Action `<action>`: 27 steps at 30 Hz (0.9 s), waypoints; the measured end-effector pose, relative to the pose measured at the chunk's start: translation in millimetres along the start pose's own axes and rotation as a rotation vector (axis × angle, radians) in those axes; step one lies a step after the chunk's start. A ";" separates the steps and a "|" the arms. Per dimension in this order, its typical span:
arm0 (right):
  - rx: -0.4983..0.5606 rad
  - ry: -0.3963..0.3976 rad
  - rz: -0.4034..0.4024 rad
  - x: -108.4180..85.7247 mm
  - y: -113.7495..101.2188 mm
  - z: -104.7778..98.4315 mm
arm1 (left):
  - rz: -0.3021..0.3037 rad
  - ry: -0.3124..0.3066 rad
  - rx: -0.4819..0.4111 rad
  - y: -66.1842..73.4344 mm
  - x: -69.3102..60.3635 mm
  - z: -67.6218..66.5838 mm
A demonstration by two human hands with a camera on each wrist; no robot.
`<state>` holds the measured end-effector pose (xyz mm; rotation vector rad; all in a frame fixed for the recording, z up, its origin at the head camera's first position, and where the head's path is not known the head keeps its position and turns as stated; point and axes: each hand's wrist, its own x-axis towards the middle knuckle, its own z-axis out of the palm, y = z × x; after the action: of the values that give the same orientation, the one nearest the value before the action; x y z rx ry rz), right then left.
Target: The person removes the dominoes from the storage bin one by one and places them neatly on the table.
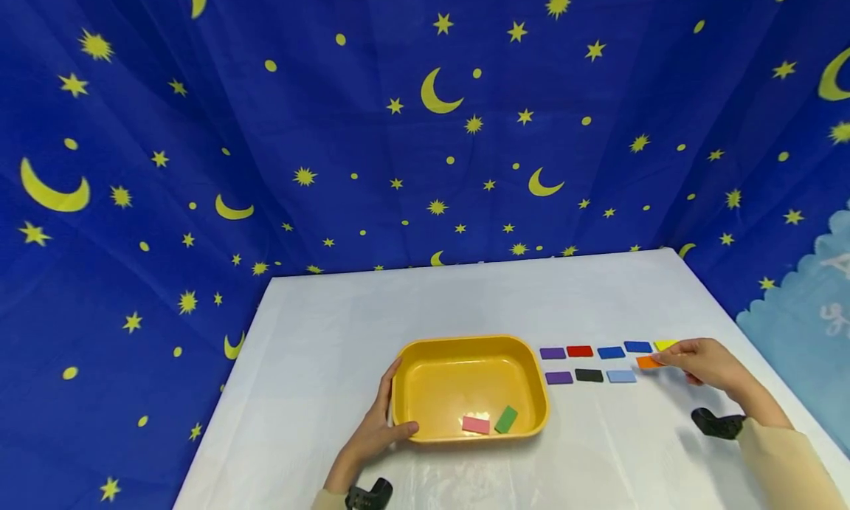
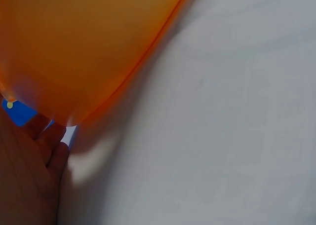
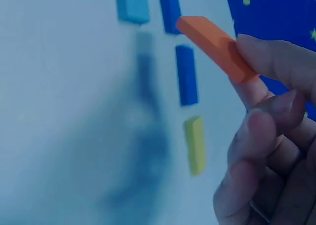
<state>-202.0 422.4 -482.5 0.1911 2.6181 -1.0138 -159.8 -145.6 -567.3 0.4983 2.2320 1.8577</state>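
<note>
In the head view my right hand (image 1: 705, 362) pinches an orange block (image 1: 649, 362) between thumb and fingertips. The right wrist view shows this orange block (image 3: 217, 47) raised off the table, with a shadow below. Nearby lie a yellow block (image 1: 665, 345), partly covered by the hand, a blue block (image 1: 638, 347) and a light blue block (image 1: 621, 376). My left hand (image 1: 375, 429) grips the left side of a yellow plastic tray (image 1: 465, 340), thumb over the front rim corner and fingers along the outer wall. Inside the tray are a pink block (image 1: 475, 425) and a green block (image 1: 506, 419).
To the right of the tray, blocks lie in two rows, among them a red block (image 1: 580, 351), a black block (image 1: 589, 376) and a purple block (image 1: 559, 378). A white cloth covers the table (image 1: 319, 333). Behind hangs a blue curtain (image 1: 372, 141) with stars and moons.
</note>
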 end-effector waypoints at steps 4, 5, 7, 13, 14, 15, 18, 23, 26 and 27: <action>0.005 -0.047 0.039 3.7 12.9 -3.5 | -0.013 0.006 0.005 -0.5 0.4 0.5; 0.006 -0.053 0.048 4.8 15.4 -4.0 | -0.016 0.007 0.008 -0.8 0.4 0.6; 0.014 -0.066 0.061 6.7 18.9 -4.2 | -0.020 0.011 0.011 -1.0 0.3 0.8; 0.057 -0.099 0.092 9.7 23.3 0.1 | -0.018 0.015 0.017 0.4 0.9 0.8; 0.060 -0.103 0.092 9.9 23.8 1.2 | -0.016 0.013 0.018 0.6 1.2 0.7; 0.062 -0.106 0.091 9.9 24.3 2.3 | -0.014 0.011 0.018 0.6 1.5 0.6; 0.064 -0.110 0.103 10.5 25.8 4.7 | -0.015 0.006 0.013 -0.3 2.2 0.4; 0.065 -0.100 0.122 12.3 28.4 5.0 | -0.021 0.006 0.020 -1.0 2.4 0.4; 0.072 -0.095 0.134 13.7 29.7 5.2 | -0.021 0.008 0.023 -0.7 2.2 0.5; 0.079 -0.092 0.135 14.2 30.2 5.3 | -0.022 0.010 0.023 -0.7 2.2 0.7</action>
<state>-206.7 441.2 -510.1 0.3271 2.4485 -1.0534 -161.7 -144.2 -567.9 0.4678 2.2576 1.8300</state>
